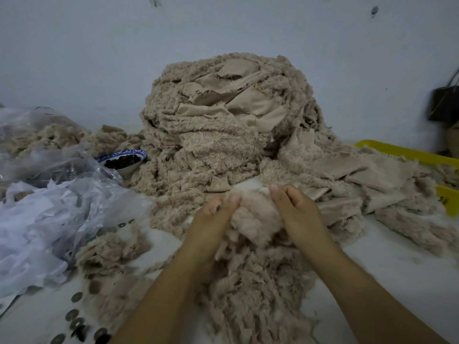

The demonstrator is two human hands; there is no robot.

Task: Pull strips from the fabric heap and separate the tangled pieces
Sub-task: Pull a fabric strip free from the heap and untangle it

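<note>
A tall heap of beige fuzzy fabric strips point(223, 120) rises against the wall at the centre. In front of it, both hands hold one tangled clump of strips point(255, 214). My left hand point(211, 227) grips the clump's left side with thumb and fingers closed. My right hand point(298, 214) pinches its right side, thumb up. Below the hands, loose fluffy strips point(253, 294) trail down toward me over the pale surface.
Crumpled clear plastic bags point(49, 207) lie at the left, with a blue-and-white bowl of dark bits point(124, 161) behind them. A yellow tray point(422, 157) sits at the right under flat strips. A dark bag point(444, 103) hangs at the far right.
</note>
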